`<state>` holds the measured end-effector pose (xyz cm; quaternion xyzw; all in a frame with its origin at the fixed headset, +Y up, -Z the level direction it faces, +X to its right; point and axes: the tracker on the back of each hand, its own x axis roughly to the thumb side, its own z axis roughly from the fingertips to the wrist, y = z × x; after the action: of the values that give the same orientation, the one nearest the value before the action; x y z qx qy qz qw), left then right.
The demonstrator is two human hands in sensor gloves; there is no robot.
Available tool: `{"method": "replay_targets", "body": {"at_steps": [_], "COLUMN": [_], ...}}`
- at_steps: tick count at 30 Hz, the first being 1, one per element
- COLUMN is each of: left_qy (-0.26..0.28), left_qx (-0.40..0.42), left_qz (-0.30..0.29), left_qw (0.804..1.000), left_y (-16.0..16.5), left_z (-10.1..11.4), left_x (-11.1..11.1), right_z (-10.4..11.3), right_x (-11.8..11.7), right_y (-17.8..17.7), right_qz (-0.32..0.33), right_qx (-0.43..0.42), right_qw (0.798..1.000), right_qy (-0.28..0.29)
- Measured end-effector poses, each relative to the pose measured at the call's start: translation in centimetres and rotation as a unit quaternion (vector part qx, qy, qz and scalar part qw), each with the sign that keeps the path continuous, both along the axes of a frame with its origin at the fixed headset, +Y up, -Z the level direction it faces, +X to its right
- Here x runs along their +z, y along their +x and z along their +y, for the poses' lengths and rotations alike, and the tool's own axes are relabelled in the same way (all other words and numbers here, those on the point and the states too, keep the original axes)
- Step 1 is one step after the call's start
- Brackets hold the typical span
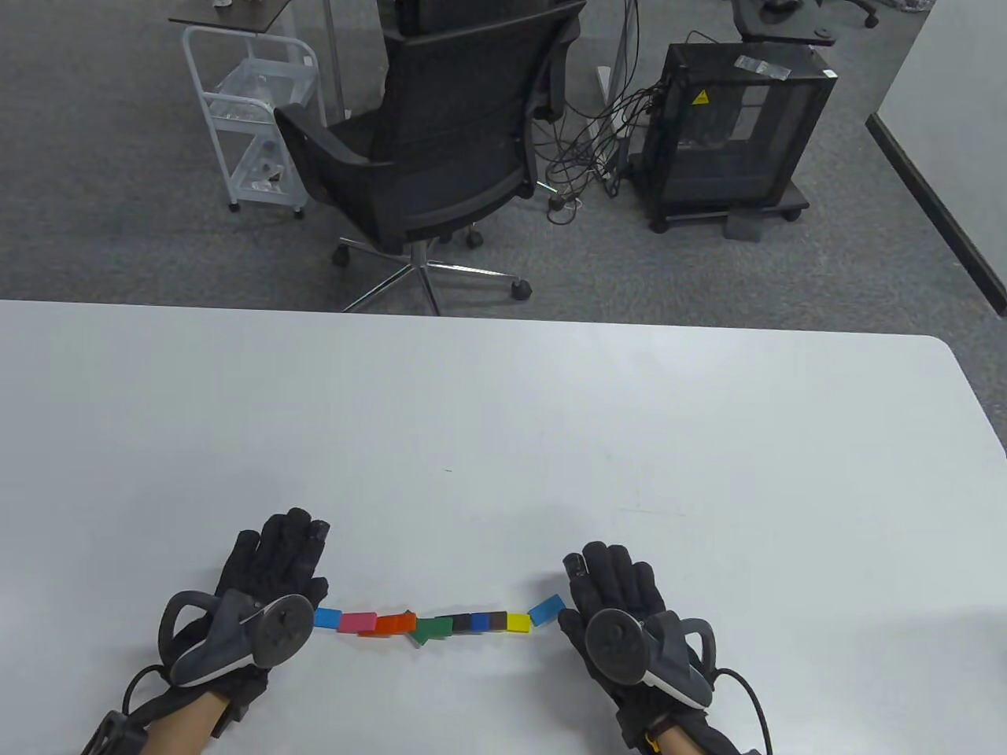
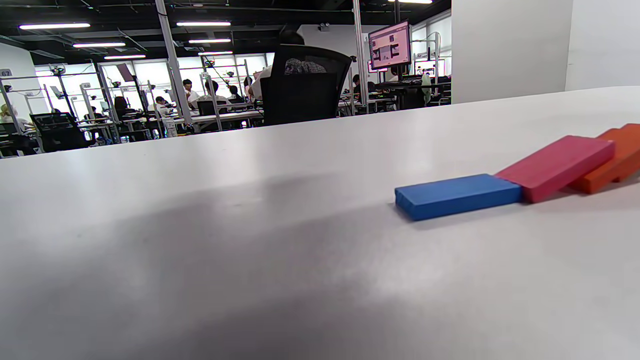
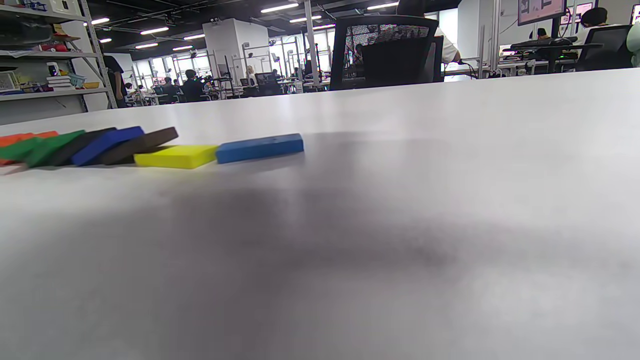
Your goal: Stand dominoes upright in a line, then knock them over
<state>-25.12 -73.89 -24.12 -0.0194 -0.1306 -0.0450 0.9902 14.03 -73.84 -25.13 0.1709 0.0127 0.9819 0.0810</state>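
Left hand: my left hand (image 1: 263,586) lies flat on the worktop near its front edge, fingers straight and spread, holding nothing.
Right hand: my right hand (image 1: 621,602) lies flat too, fingers relaxed, nothing pinched.
Dominoes: the row (image 1: 437,623) runs between my hands, parallel to the front edge, and every piece is down, none upright.
Left end: the blue domino (image 2: 457,195) lies flat just beside my left hand; the pink one (image 2: 555,165) leans on it, and the orange one (image 2: 612,160) leans on the pink.
Right end: a lighter blue domino (image 3: 260,147) lies flat and skewed just beside my right hand, with the yellow one (image 3: 175,155) next to it.
Stage: I judge the knock-over done, or the standing not begun; I cannot tell which.
Risk: lifting either hand carelessly could drag an end piece; the green domino (image 1: 431,629) already sits crooked.
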Motion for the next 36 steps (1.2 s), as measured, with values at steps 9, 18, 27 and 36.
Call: {"method": "replay_targets", "body": {"at_steps": [9,18,27,36], "left_qy": [-0.005,-0.003,-0.003,-0.013], "left_qx": [-0.005,0.002,-0.002,-0.006], "left_qz": [-0.004,-0.003,-0.005,-0.003], "left_qw": [1.000,1.000,1.000,1.000], "left_y": [0.20,0.13,0.22,0.27], "left_z": [-0.13,-0.16,-0.14,-0.21], "left_x": [0.02,0.01,0.05,0.08], "right_z": [-0.02,-0.06,-0.09,-0.08], "right_x": [-0.01,0.03,0.05,0.01], "right_y": [-0.01,-0.13,-0.21,-0.19], "right_qz": [0.002,0.005,0.007,0.007], "right_qx": [-0.002,-0.001,0.000,0.000], "right_qw": [1.000,1.000,1.000,1.000], "right_qy": [-0.002,-0.005,-0.008,-0.010]}}
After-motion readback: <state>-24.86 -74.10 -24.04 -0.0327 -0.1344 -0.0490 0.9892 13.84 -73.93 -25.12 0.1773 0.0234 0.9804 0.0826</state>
